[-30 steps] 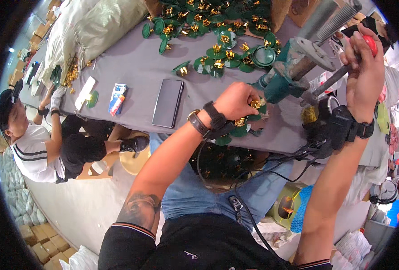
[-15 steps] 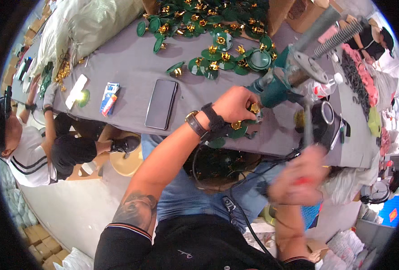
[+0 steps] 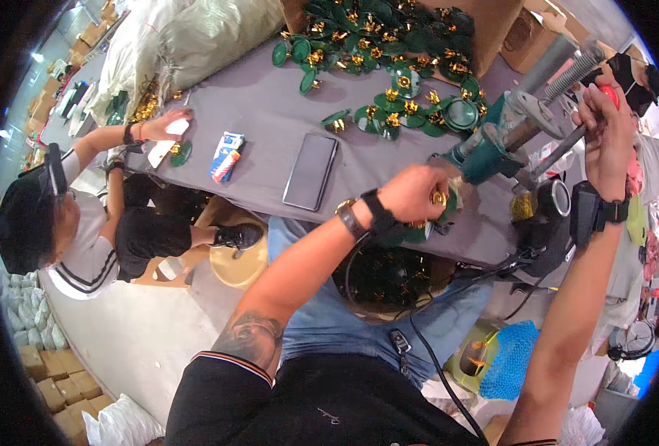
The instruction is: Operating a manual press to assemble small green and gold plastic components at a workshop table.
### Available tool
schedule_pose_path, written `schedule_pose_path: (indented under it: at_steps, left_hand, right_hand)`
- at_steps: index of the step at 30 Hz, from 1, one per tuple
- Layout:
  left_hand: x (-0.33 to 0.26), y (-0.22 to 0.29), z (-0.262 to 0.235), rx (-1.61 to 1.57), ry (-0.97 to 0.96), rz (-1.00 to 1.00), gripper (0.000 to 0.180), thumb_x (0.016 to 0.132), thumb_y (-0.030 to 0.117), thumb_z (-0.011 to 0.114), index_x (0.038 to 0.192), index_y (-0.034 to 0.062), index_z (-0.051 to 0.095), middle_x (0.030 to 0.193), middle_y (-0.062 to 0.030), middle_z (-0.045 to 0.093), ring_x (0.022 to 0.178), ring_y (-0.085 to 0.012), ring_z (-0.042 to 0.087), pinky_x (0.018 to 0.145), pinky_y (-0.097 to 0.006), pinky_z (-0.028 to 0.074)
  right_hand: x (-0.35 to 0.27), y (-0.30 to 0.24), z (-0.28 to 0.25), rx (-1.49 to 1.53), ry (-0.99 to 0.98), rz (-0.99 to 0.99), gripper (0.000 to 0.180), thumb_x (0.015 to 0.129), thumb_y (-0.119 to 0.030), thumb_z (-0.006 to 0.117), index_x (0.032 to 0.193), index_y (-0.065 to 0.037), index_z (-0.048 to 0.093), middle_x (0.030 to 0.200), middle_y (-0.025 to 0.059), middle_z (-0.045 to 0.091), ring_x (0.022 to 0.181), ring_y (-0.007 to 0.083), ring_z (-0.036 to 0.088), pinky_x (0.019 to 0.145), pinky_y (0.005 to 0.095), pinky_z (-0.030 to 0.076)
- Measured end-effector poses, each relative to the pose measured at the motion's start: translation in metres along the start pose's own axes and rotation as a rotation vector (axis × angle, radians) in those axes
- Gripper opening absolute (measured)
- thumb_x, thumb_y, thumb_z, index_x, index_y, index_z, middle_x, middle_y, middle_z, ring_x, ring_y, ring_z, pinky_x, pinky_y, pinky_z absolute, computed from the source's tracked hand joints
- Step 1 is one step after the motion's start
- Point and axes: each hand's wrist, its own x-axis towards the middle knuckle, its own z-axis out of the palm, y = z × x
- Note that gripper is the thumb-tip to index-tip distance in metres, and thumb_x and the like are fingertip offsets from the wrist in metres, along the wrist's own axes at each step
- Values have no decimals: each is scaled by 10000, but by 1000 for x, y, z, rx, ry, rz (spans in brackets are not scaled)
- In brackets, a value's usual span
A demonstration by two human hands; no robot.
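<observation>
My left hand (image 3: 417, 195) is closed in a pinch on a green disc with a gold crown-shaped piece (image 3: 439, 198), just in front of the green hand press (image 3: 485, 157). Its fingers partly hide the disc. Up at the right, my right hand (image 3: 604, 145) is wrapped around the red knob (image 3: 609, 95) of the press lever (image 3: 558, 154), which points up and away from me. Below my left hand, more green and gold pieces lie partly hidden at the table edge. A pile of the same green discs (image 3: 461, 114) with gold pieces spreads beyond the press.
A dark phone (image 3: 311, 172) and a small blue-and-white pack (image 3: 227, 157) lie on the grey cloth-covered table (image 3: 262, 111). Behind the lever stands a black round device (image 3: 556, 204) with cables. A co-worker's hand (image 3: 167, 125) reaches over the table at the left. White sacks (image 3: 210, 41) stand at the far left.
My right hand has swung the lever from low near my lap up to the far right. My left hand stays by the press. The co-worker's hand has come forward over the white object.
</observation>
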Motion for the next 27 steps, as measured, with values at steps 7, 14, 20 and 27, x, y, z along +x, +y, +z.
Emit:
schedule_pose_path:
  at_steps: [7, 14, 20, 27]
  left_hand:
    - [6, -13, -56, 240, 312, -118, 428, 726, 280, 902, 1056, 58, 746, 846, -144, 683, 792, -293, 680, 714, -407, 540]
    - [52, -62, -70, 752, 342, -296, 266, 735, 218, 857, 856, 6, 750, 964, -218, 684, 958, -392, 697, 824, -468, 577]
    - [28, 1, -21, 110, 38, -50, 285, 719, 186, 851, 935, 18, 772, 819, -221, 697, 777, -379, 699, 701, -431, 547]
    - [30, -1, -3, 97, 9, -34, 267, 708, 160, 839, 920, 18, 761, 822, -181, 697, 768, -352, 678, 687, -417, 530]
  right_hand:
    - [8, 9, 0, 56, -60, -45, 239, 992, -77, 577, 1215, 4, 542, 776, -1, 465, 605, 77, 393, 631, 253, 409]
    - [0, 13, 8, 51, 18, -44, 203, 979, -73, 563, 1168, 1, 552, 802, 13, 520, 576, 74, 396, 593, 258, 424]
    - [0, 9, 10, 106, -26, -71, 222, 969, -84, 586, 1173, -4, 553, 875, 33, 585, 570, 60, 390, 590, 257, 426]
    - [0, 13, 5, 110, -6, -105, 195, 967, -79, 593, 1143, 3, 571, 803, 21, 549, 574, 75, 401, 592, 262, 428]
